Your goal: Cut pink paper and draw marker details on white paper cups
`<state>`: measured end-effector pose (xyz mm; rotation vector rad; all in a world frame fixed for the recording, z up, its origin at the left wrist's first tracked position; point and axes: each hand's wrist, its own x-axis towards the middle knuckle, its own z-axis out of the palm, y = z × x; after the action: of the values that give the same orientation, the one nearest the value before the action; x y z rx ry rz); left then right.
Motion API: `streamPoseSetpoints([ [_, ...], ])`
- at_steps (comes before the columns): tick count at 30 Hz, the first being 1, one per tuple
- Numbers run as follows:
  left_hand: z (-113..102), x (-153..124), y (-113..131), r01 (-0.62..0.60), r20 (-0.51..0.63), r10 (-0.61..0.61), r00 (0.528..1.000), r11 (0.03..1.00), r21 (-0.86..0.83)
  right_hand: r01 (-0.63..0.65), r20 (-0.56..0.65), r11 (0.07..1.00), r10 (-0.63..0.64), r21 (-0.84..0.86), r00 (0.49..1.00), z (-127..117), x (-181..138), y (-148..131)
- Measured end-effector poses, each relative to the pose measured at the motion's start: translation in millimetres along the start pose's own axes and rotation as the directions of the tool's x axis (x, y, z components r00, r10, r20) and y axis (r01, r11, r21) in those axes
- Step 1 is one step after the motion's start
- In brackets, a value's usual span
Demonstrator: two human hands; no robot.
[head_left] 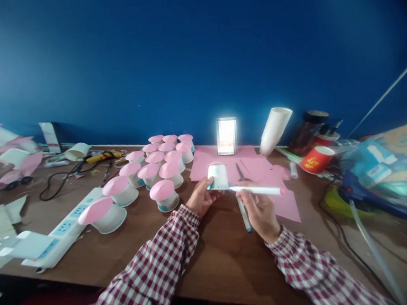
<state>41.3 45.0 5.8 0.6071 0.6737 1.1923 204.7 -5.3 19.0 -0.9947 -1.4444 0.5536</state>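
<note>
My left hand (202,197) is closed around the lower left side of a white paper cup (218,175) with blue marks on it. In my right hand (258,211) is a white marker pen (261,190) with a pink end, held level beside the cup. The pen's left end comes close to the cup's lower right edge; I cannot tell whether it touches. Below, a second marker with a blue end (243,214) lies on the table. Pink paper sheets (200,164) and dark scissors (239,171) lie behind the cup.
Several white cups topped with pink paper discs (162,190) stand to the left. Nearer me there is a power strip (65,227). A stack of white cups (276,129), a red cup (317,159) and a blue glue gun (359,186) are at the right. A bright screen (226,136) stands by the wall.
</note>
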Motion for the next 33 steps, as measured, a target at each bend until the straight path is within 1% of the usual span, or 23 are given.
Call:
streamPoseSetpoints([
  [4, -3.2, 1.1, -2.0, -0.025, 0.053, 0.023, 0.998, 0.999, 0.035, 0.074, 0.069, 0.996, -0.07, -0.049, 0.995, 0.5, -4.7, 6.1],
  [8, -5.0, 2.3, -3.6, -0.037, 0.103, 0.03, 0.994, 0.997, 0.069, 0.154, 0.154, 0.984, -0.14, -0.088, 0.978, 1.0, -6.9, 8.9],
  [12, -6.7, 3.8, -5.7, -0.056, 0.131, 0.046, 0.99, 0.996, 0.068, 0.211, 0.166, 0.971, -0.19, -0.117, 0.968, 0.5, -6.0, 9.1],
  [18, -5.4, 3.8, -5.3, -0.051, 0.179, 0.044, 0.983, 0.998, 0.034, 0.178, 0.144, 0.976, -0.159, -0.125, 0.977, -0.5, -4.7, 9.9],
  [23, -4.0, 2.8, -4.2, -0.051, 0.167, 0.045, 0.985, 0.998, 0.03, 0.161, 0.129, 0.978, -0.144, -0.134, 0.981, -0.5, -5.7, 10.1],
  [28, -2.8, 1.9, -3.6, -0.052, 0.207, 0.045, 0.977, 0.998, 0.031, 0.15, 0.137, 0.98, -0.132, -0.129, 0.982, -0.8, -5.5, 8.1],
  [30, -2.0, 1.7, -3.1, -0.047, 0.197, 0.042, 0.98, 0.999, 0.019, 0.168, 0.133, 0.974, -0.148, -0.151, 0.98, -0.7, -5.1, 7.0],
  [33, -0.6, 0.9, -1.5, -0.012, 0.147, 0.014, 0.989, 1.0, -0.013, 0.175, 0.13, 0.972, -0.155, -0.158, 0.979, -0.4, -5.2, 6.1],
])
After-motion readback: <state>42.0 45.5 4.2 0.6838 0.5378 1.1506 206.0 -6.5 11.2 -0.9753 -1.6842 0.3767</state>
